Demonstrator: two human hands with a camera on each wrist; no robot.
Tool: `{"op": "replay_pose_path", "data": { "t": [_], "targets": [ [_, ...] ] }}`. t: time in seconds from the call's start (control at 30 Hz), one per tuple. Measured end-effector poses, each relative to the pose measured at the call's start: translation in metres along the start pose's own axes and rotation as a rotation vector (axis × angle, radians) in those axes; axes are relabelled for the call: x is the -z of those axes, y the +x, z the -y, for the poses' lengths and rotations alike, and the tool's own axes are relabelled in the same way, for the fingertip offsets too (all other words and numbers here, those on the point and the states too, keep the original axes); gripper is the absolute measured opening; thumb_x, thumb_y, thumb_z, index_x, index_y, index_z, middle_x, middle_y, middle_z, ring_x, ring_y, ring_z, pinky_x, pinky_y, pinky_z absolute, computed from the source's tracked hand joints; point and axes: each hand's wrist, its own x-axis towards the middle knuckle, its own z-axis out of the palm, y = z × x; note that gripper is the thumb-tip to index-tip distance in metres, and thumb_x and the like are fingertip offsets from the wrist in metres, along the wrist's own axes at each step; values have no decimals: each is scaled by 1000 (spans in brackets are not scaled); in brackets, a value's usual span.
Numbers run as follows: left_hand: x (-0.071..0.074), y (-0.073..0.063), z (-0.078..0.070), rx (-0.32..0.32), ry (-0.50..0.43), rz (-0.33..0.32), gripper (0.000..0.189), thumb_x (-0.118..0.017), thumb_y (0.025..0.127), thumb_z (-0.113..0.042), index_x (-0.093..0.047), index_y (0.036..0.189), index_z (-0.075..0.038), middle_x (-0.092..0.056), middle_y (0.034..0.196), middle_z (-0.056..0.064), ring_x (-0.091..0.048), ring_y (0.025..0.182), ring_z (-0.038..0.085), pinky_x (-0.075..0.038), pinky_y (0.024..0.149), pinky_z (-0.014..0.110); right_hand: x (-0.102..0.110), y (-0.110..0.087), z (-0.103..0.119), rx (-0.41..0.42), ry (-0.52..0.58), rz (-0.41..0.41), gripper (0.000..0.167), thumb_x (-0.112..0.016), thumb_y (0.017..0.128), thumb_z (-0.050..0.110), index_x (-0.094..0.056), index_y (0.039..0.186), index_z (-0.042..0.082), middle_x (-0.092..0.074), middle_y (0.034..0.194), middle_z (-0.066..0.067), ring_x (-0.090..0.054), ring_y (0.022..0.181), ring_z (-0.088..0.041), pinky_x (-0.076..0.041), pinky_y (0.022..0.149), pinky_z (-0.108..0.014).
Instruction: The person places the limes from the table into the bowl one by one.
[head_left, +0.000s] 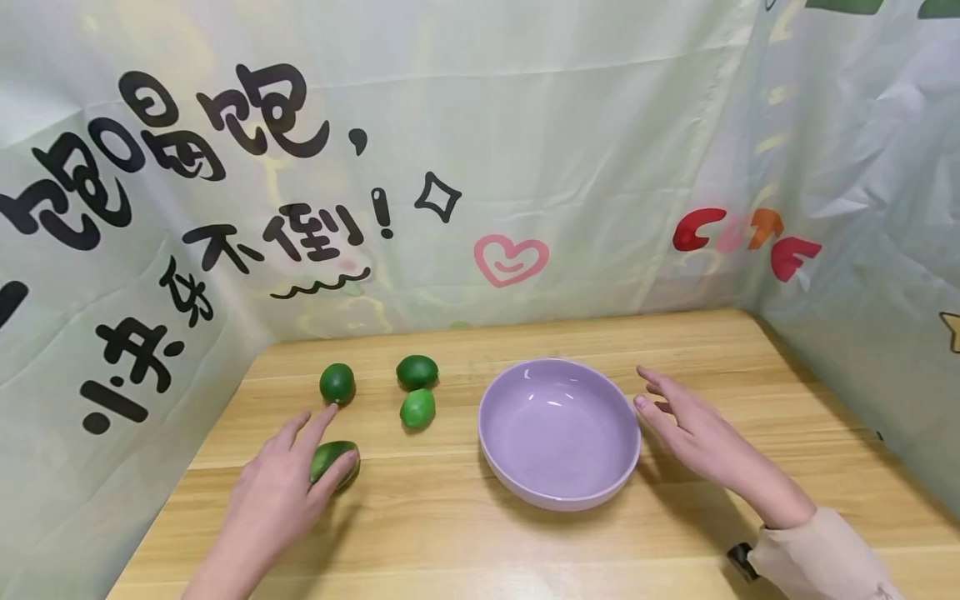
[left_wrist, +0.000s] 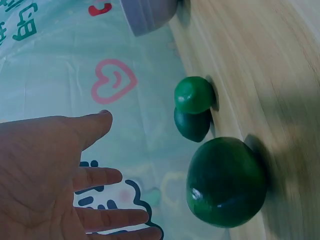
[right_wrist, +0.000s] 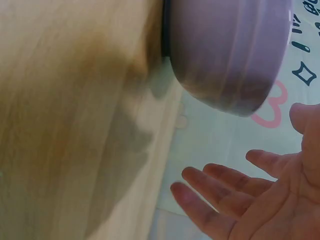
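While the nearest green fruit (head_left: pixel 328 458) is lying on the left of the table (head_left: pixel 420 533), the left hand (head_left: pixel 273 483) is hovering beside it, fingers extended and released. Three more green fruits (head_left: pixel 337 383) are resting farther off. Just right of the purple bowl (head_left: pixel 558 433), the right hand (head_left: pixel 693 429) is hanging ungrasping, its fingers loosely spread.

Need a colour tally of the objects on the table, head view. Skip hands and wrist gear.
Green fruits: 4 (two together left of the bowl, one just past the left hand's fingertips, one partly hidden by that hand)
Purple bowl: 1
Total: 5
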Motion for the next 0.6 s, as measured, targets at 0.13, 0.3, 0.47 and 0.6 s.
{"op": "replay_pose_path", "data": {
  "t": [0.13,0.3,0.47,0.6],
  "targets": [
    [0,0,4,2,8,3,70,-62,105,-58,-44,163,-24,-51,155,32,-56,132,60,-48,94,79,-3,3,-3,-13,23,21,57,-44,116,31,-39,161,-4,-60,147,-35,-64,129,-54,-53,102,-70],
    [0,0,7,6,15,16,71,-62,105,-59,-43,164,-25,-52,155,31,-55,133,59,-48,93,79,-7,8,-6,-63,67,62,56,-41,117,33,-40,161,-1,-63,143,-33,-70,121,-46,-61,93,-57],
    [-1,1,12,7,18,35,72,-62,104,-58,-43,164,-24,-53,154,31,-55,133,59,-48,93,79,-9,12,-10,-112,210,121,56,-38,118,34,-36,162,-1,-55,151,-35,-70,124,-47,-66,84,-46],
    [-3,2,16,11,17,55,72,-63,104,-58,-43,164,-23,-53,154,31,-54,134,59,-48,95,78,-11,16,-12,-137,287,150,58,-36,119,35,-34,163,-2,-51,155,-36,-68,126,-50,-66,87,-48]
  ]
}}
